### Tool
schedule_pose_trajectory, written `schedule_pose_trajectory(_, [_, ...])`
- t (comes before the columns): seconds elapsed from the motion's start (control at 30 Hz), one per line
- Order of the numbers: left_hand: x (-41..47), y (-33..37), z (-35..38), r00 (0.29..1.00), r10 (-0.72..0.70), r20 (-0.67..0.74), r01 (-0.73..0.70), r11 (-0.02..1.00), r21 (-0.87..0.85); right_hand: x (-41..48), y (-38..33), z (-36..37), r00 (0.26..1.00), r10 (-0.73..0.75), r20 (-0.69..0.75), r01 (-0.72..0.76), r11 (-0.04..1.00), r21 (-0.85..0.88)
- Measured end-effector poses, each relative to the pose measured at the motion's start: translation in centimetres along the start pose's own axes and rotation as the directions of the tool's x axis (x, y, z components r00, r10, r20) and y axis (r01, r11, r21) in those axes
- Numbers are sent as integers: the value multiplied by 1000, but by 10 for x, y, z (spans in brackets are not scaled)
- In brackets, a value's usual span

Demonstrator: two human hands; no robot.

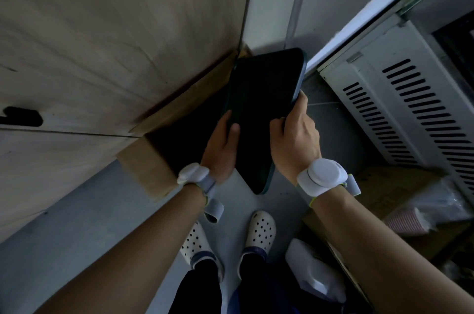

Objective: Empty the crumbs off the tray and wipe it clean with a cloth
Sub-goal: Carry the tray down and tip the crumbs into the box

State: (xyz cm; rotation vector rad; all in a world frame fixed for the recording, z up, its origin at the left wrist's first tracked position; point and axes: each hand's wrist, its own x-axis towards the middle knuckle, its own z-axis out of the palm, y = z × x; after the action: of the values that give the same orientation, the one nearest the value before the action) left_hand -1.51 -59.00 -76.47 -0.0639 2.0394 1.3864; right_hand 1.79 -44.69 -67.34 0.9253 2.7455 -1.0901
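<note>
Both hands grip the dark tray by its long edges: the left hand clasps the left edge with its thumb lying on the upturned face, and the right hand closes round the right edge, fingers curled behind it. Held so, the tray is tipped steeply, its far end lowered over the open cardboard box that stands on the floor against the wooden cabinet. That tilt looks meant to let the crumbs slide off into the box's dark mouth; whether any crumbs are left on the tray cannot be told, as its face is too dark.

No cloth shows anywhere, so the wiping is judged not yet begun. Around the person's feet in white clogs the floor is crowded: a white plastic jug sits just beside the right foot, more cardboard and a bagged stack of paper cups lie at the right, and a vented white appliance panel closes in that side, leaving little room to swing the tray.
</note>
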Motion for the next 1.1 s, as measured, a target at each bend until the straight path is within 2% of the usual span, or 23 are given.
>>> schedule_pose_trajectory(0.07, [11,-7,-13,979,-177,-98,158,971,-182,0,1,0,1000,-16,-2,16,1000,-11])
schedule_pose_trajectory(0.13, [12,-6,-20,948,-260,-183,208,942,-262,0,3,1,1000,-23,-7,23,1000,-10])
schedule_pose_trajectory(0.27, [8,4,-24,878,-118,-463,102,993,-58,-1,4,2,1000,-21,-13,21,1000,12])
schedule_pose_trajectory(0.3, [4,6,-19,872,-89,-482,87,996,-27,-1,4,3,1000,-20,-16,20,1000,16])
schedule_pose_trajectory(0.33, [3,2,-13,903,-91,-421,94,995,-14,-2,3,3,1000,-19,-17,20,1000,17])
schedule_pose_trajectory(0.37, [1,0,-3,955,-102,-277,104,995,-10,-2,2,4,1000,-18,-18,18,1000,18])
schedule_pose_trajectory(0.4, [-4,-3,9,993,-97,-64,97,995,8,-3,2,4,1000,-10,-17,10,1000,18])
schedule_pose_trajectory(0.43, [-14,2,17,981,-98,167,81,991,107,-3,2,6,1000,-4,-14,4,1000,15])
schedule_pose_trajectory(0.47, [-21,6,24,933,-118,339,42,974,223,-4,3,6,1000,0,-11,0,1000,7])
schedule_pose_trajectory(0.5, [-26,11,29,904,-135,406,16,959,283,-4,5,4,1000,5,-12,-5,1000,-2])
schedule_pose_trajectory(0.57, [-28,19,28,916,-158,369,64,965,256,-3,10,1,1000,19,-18,-19,1000,-6])
schedule_pose_trajectory(0.8, [-33,25,19,927,-125,354,32,965,258,-4,9,2,999,38,-10,-38,999,1])
schedule_pose_trajectory(0.93, [-27,12,16,946,-90,310,42,987,158,-4,7,5,999,47,-21,-47,999,17])
schedule_pose_trajectory(1.1, [-17,-4,6,987,-34,160,27,999,46,-3,6,3,999,36,-30,-36,999,1])
